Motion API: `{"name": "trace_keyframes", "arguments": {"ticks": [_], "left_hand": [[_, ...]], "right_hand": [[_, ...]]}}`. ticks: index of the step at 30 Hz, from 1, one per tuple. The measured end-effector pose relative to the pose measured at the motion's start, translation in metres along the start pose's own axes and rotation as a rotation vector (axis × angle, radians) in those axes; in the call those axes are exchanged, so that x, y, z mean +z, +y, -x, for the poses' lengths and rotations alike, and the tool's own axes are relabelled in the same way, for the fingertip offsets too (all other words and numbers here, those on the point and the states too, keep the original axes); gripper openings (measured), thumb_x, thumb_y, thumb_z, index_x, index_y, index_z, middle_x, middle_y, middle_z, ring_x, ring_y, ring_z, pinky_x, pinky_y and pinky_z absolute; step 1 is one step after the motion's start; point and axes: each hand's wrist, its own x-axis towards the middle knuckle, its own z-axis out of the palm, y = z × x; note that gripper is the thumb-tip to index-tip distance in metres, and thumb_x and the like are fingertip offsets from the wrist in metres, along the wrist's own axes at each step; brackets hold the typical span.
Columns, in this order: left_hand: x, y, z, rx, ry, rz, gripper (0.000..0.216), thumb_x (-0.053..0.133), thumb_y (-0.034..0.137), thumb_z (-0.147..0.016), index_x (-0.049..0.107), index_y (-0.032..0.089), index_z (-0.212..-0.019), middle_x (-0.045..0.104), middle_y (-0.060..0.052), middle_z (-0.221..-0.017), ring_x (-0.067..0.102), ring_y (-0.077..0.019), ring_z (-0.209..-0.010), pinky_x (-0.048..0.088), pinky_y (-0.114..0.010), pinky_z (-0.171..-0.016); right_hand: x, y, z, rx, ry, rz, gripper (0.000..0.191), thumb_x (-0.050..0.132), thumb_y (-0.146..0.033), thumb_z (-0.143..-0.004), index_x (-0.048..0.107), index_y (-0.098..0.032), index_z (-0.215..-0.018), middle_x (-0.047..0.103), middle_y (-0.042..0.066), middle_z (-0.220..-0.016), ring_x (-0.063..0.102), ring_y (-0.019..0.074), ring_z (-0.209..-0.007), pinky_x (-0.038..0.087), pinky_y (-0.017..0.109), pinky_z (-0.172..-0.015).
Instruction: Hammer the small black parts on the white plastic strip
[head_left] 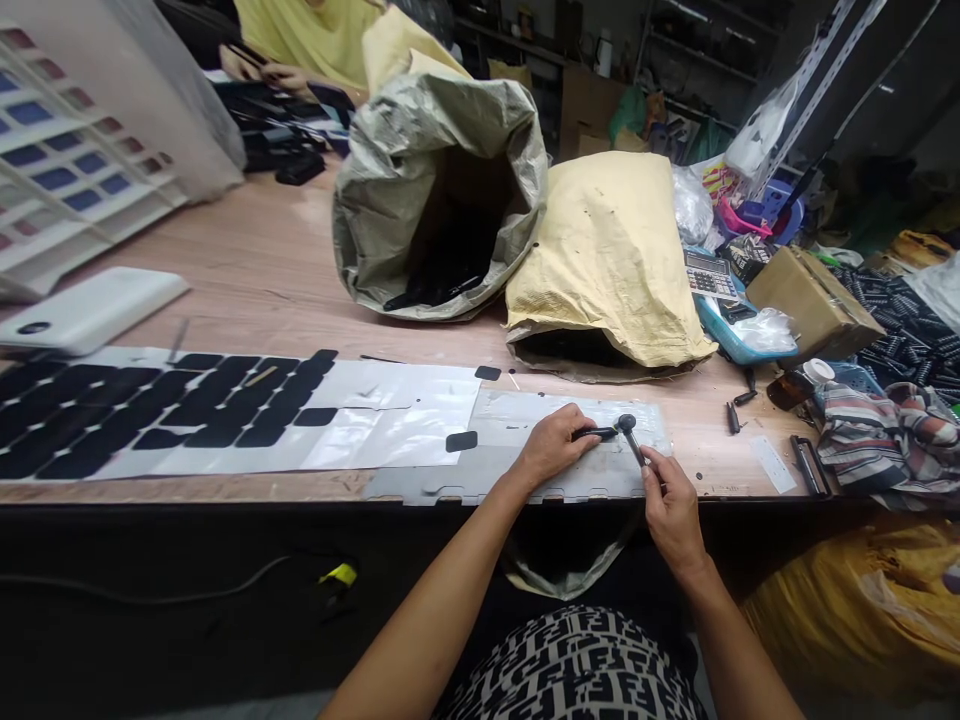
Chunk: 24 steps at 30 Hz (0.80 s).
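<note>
My left hand rests on a grey metal plate at the table's front edge, fingers closed on a small black stick-like part. My right hand is just right of it, pinching the handle of a small dark tool whose round head meets the end of the black part. Clear plastic sheeting lies under both hands.
White sheets carry rows of black pads to the left. An open grey sack and a yellow sack stand behind. Right: a calculator, cardboard box, striped cloth. Another person in yellow sits far back.
</note>
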Motion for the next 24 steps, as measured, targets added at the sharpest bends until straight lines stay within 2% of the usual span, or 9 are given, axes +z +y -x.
{"name": "trace_keyframes", "arguments": {"ticks": [17,21,24], "left_hand": [[0.000,0.002,0.000,0.007,-0.019,0.017,0.015,0.062,0.026,-0.087,0.076,0.024,-0.094,0.057,-0.001,-0.082,0.058,-0.0147,-0.079,0.046,-0.028,-0.075],[-0.001,0.002,0.000,0.008,-0.007,-0.009,0.015,0.068,0.026,-0.083,0.074,0.022,-0.095,0.060,-0.001,-0.086,0.060,-0.0162,-0.084,0.046,-0.029,-0.078],[0.000,0.002,0.000,-0.013,-0.013,-0.061,0.015,0.069,0.029,-0.082,0.073,0.022,-0.095,0.060,-0.001,-0.088,0.060,-0.0171,-0.085,0.047,-0.029,-0.078]], "right_hand": [[0.013,-0.012,-0.003,-0.055,-0.086,0.059,0.034,0.044,-0.024,-0.096,0.066,-0.024,-0.121,0.070,0.007,-0.106,0.066,0.0179,-0.100,0.053,0.031,-0.090],[0.009,-0.001,-0.012,-0.051,-0.025,0.085,0.033,0.044,-0.026,-0.096,0.066,-0.022,-0.120,0.069,0.007,-0.107,0.064,0.0181,-0.100,0.051,0.031,-0.090],[0.003,0.015,-0.024,-0.048,0.070,0.228,0.033,0.044,-0.027,-0.096,0.066,-0.021,-0.119,0.068,0.008,-0.104,0.063,0.0191,-0.098,0.049,0.031,-0.087]]}}
